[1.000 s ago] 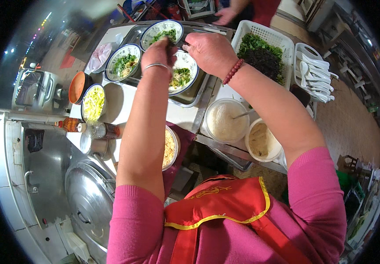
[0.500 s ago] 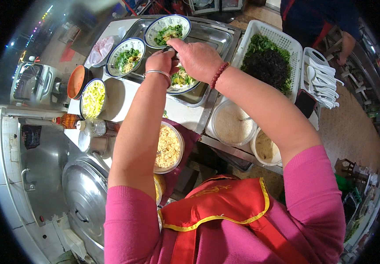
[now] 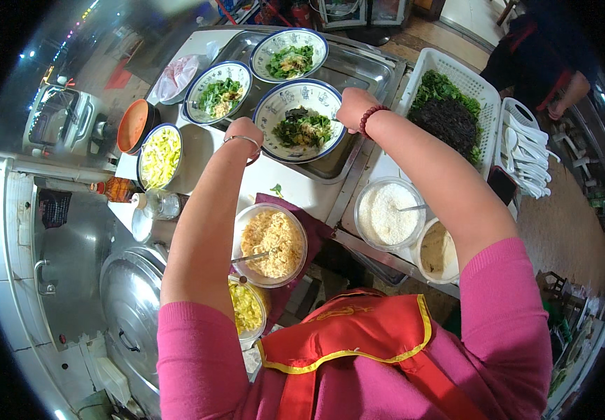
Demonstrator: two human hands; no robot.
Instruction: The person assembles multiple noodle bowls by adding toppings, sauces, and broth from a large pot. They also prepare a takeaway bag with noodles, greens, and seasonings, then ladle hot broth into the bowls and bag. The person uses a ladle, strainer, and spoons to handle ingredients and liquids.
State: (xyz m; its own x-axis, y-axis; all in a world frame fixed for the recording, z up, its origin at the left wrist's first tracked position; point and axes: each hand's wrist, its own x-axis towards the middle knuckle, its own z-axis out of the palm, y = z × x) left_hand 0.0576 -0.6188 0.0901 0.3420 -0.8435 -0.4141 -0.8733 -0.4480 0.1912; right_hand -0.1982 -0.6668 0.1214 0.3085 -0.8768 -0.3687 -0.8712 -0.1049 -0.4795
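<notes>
A white bowl with a blue rim point(image 3: 269, 98) holds chopped greens, dark shreds and pale bits. My left hand point(image 3: 244, 131) is closed at its left rim, knuckles up. On the opposite side my right hand point(image 3: 357, 110) is closed at the rim, its fingertips mostly hidden. The bowl appears to be gripped between the two hands over a steel tray point(image 3: 369, 70). Two similar bowls with greens stand beyond it: one bowl point(image 3: 189, 105) to the left, another bowl point(image 3: 255, 63) at the back.
Right of the tray sits a white basket point(image 3: 486, 94) of greens and dark shreds, beside white spoons point(image 3: 524, 150). Closer in are tubs of white granules point(image 3: 390, 213), brown paste point(image 3: 437, 252) and chopped yellowish food point(image 3: 272, 241). A lidded pot point(image 3: 131, 301) stands at left; a person point(image 3: 544, 63) is at far right.
My hands have parted from together above the bowls to opposite sides of the nearest bowl. That bowl shows more fully and looks larger. The whole view has shifted a little.
</notes>
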